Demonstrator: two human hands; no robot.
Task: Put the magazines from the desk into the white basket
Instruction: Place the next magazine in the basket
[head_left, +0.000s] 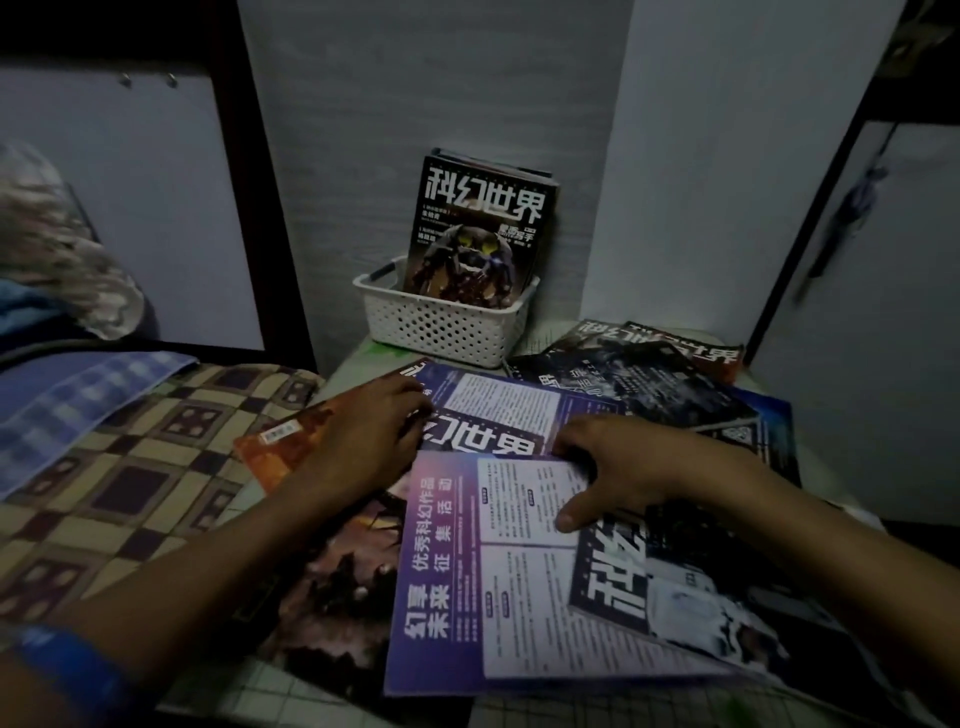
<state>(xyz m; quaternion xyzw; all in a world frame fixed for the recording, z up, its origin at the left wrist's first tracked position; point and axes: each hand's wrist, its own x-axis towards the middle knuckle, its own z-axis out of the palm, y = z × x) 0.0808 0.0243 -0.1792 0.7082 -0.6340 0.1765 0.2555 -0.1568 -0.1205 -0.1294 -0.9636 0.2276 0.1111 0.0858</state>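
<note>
A: Nearest us lies the purple magazine (519, 587), flat on the surface (322, 691), with a dark cover (332, 561) under its left edge and a white-titled issue (670, 597) overlapping its right side.

B: And our hands? The right hand (623, 467) rests on the purple one's far edge, fingers spread, thumb pressing the page. That grip is slack, not closed on anything. The left hand (369, 431) lies loosely curled at the left edge of the next magazine (498, 415); we cannot tell whether its fingertips have got under that edge.

A: These look thin and glossy to us, so light, floppy and likely to slide over one another. We judge a pinch at one corner would let the sheet droop. Better to take each by the spine, or square a few up and hold them at both side edges.

B: Beyond the hands, more dark issues (639, 374) are fanned out at the right, overlapping.

A: Farthest back, against the wall, sits the basket (441, 327). One magazine (478, 228) already stands upright in it, cover facing us, with others seemingly behind it. Most of the pile is not yet in.
</note>
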